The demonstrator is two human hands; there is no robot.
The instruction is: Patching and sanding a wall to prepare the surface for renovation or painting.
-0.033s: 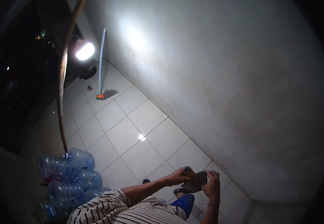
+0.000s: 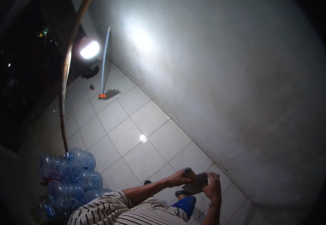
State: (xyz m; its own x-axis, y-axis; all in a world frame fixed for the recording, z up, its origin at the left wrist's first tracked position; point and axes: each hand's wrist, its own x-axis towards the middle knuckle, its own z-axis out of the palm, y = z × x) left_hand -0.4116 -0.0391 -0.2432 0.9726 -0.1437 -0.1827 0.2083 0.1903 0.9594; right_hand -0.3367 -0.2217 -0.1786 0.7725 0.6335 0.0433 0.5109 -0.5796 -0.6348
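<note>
Low in the head view, my left hand [image 2: 176, 177] is closed round the pale, rounded handle of what looks like a scraper [image 2: 195, 184] with a flat, dark blade. My right hand [image 2: 212, 186] grips the blade's far edge between thumb and fingers. The tool is held in front of my body, above the tiled floor. Parts of the handle are hidden by my left fingers. Below it show a blue trouser leg or shorts and a dark sandal [image 2: 183, 193].
Several clear blue water jugs [image 2: 66, 194] are piled at the lower left. A long brown pole [image 2: 62, 86] rises beside them. A mop [image 2: 103, 67] with an orange head leans in the far corner near a bright lamp [image 2: 89, 50]. A grey wall [image 2: 238, 93] runs along the right.
The view has shifted very slightly, so the lamp and mop appear a little farther right. Both hands keep the same hold on the scraper.
</note>
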